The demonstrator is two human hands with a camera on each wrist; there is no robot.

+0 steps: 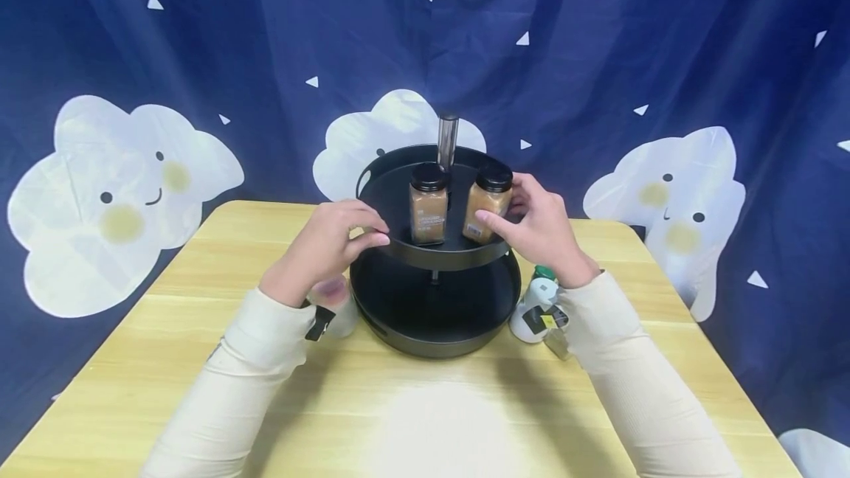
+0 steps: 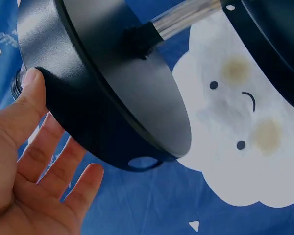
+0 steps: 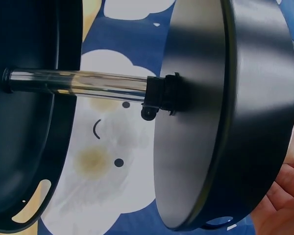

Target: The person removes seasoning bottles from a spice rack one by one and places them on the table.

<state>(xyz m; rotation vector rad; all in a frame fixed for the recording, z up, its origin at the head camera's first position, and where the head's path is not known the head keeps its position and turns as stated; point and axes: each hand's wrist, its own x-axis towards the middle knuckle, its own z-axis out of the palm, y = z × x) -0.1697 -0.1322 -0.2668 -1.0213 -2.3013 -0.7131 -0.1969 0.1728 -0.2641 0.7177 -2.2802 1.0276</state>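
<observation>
A black two-tier tray [image 1: 372,327] stands on the table, its upper tier [image 1: 441,260] carried on a clear post. On the upper tier, a square spice jar [image 1: 428,216] with black lid and brown powder stands upright. Beside it a second, yellowish-brown spice jar [image 1: 488,205] leans slightly to the right. My right hand [image 1: 541,223] grips this jar, thumb on its front and fingers behind it. At the left, my left hand [image 1: 332,242] pinches the upper tier's rim; its thumb [image 2: 29,95] lies on the outer wall, the other visible fingers spread below. The right fingertips are hidden in the right wrist view.
Near the left wrist stands a pale container [image 1: 341,316] with a pinkish top, partly covered. By the right wrist are a green cap [image 1: 544,271] and a white bottle [image 1: 527,324]. A blue cloud-print curtain [image 1: 279,43] hangs behind the wooden table [image 1: 166,360].
</observation>
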